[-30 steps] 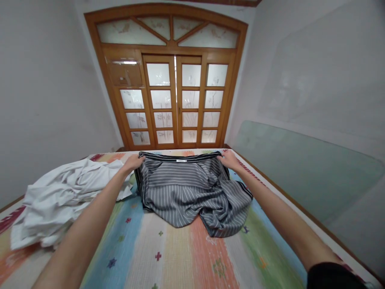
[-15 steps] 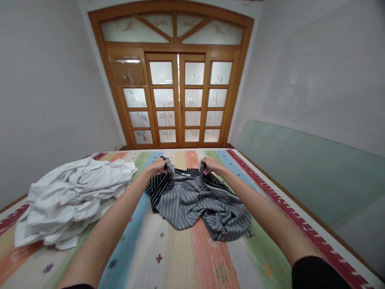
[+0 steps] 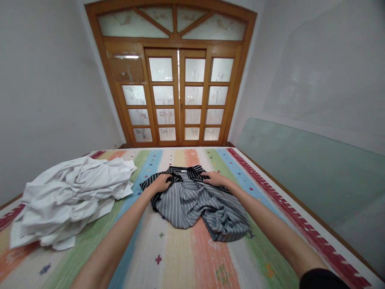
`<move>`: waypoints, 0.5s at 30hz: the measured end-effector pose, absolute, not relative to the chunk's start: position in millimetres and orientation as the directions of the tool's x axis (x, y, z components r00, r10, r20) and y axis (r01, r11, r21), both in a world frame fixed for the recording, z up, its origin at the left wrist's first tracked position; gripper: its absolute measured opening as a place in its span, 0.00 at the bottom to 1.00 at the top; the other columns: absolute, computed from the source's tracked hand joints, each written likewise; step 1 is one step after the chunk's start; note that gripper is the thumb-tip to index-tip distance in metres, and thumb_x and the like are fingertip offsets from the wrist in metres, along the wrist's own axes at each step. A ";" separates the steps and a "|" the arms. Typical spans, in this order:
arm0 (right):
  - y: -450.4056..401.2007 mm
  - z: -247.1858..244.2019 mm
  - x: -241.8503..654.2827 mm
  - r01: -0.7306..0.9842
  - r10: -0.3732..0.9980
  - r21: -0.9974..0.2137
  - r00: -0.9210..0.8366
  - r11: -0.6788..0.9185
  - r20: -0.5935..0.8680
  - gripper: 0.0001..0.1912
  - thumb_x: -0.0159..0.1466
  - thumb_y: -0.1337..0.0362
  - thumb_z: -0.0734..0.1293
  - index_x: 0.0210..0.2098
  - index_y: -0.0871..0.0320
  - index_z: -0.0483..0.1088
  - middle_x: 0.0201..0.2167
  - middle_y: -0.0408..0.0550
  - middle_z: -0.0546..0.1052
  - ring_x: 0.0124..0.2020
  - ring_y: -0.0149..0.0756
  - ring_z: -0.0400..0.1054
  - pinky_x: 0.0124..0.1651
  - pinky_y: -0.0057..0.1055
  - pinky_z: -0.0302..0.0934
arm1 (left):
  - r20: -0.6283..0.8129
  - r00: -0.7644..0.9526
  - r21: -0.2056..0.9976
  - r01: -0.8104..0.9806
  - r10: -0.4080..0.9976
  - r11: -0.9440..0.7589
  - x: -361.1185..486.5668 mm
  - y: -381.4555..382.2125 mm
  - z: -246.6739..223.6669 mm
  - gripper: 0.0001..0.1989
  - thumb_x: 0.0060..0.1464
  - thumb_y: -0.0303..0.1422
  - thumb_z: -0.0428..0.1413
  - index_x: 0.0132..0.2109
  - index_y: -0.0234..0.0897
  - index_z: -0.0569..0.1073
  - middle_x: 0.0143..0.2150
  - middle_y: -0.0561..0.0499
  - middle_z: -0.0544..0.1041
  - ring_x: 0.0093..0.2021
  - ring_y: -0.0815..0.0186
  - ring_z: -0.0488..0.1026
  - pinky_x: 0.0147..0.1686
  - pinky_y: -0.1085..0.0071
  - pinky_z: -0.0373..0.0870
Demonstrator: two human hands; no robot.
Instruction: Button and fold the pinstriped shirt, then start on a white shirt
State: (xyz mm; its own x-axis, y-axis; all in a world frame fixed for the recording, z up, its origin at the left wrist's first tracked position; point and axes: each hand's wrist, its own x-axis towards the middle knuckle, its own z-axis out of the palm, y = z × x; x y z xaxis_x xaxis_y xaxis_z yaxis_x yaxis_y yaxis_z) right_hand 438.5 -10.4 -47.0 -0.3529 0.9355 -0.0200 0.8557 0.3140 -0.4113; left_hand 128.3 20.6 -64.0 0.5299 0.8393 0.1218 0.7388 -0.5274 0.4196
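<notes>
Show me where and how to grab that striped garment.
Probably grip the striped garment by its dark folded flaps, either side of the label at the far end, one hand to each, from the near side. Their loose folds offer edges to pinch; the left hand and right hand touch them.

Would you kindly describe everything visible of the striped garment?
The striped garment looks like thin fabric: white stripes on black in parts, on grey elsewhere, with a pale label at its far edge. It lies rumpled on the multicoloured bedspread. The left hand and right hand touch its folded dark parts.
</notes>
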 end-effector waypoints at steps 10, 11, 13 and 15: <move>-31.0 -131.7 427.7 0.863 0.878 -0.166 -0.456 0.477 0.148 0.32 0.70 0.52 0.53 0.66 0.65 0.56 0.67 0.59 0.56 0.69 0.51 0.45 0.67 0.49 0.44 | 0.011 0.516 0.141 0.847 0.857 -0.512 137.4 12.7 -107.2 0.23 0.64 0.40 0.42 0.62 0.42 0.64 0.63 0.42 0.67 0.61 0.52 0.65 0.63 0.44 0.45; -30.9 -135.0 425.2 0.872 0.879 -0.137 -0.446 0.469 0.171 0.32 0.70 0.52 0.52 0.66 0.66 0.56 0.66 0.59 0.56 0.69 0.52 0.45 0.67 0.49 0.44 | 0.005 0.511 0.126 0.852 0.860 -0.507 141.0 14.4 -107.5 0.23 0.64 0.40 0.40 0.62 0.43 0.64 0.63 0.42 0.67 0.60 0.52 0.66 0.63 0.43 0.45; -29.1 -138.1 421.7 0.889 0.882 -0.093 -0.425 0.449 0.205 0.32 0.70 0.52 0.51 0.65 0.67 0.57 0.66 0.59 0.58 0.68 0.52 0.47 0.67 0.48 0.46 | -0.006 0.497 0.103 0.864 0.868 -0.493 148.5 18.7 -106.6 0.23 0.65 0.40 0.38 0.62 0.44 0.64 0.63 0.43 0.67 0.60 0.52 0.66 0.62 0.41 0.44; -25.0 -138.6 419.6 0.898 0.883 -0.070 -0.409 0.435 0.230 0.31 0.71 0.53 0.50 0.65 0.65 0.57 0.66 0.58 0.59 0.68 0.51 0.47 0.66 0.48 0.47 | -0.014 0.474 0.087 0.878 0.880 -0.471 156.0 23.7 -105.2 0.24 0.66 0.41 0.37 0.62 0.43 0.64 0.63 0.42 0.67 0.60 0.50 0.66 0.62 0.40 0.44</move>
State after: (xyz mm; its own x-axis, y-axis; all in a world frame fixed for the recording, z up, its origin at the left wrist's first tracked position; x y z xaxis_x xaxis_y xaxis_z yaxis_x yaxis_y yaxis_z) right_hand 419.6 -25.0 -138.6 -0.4093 0.8829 0.2302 0.8979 0.4345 -0.0701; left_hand 156.0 23.7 -105.2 0.4739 0.8804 -0.0141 0.8778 -0.4711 0.0866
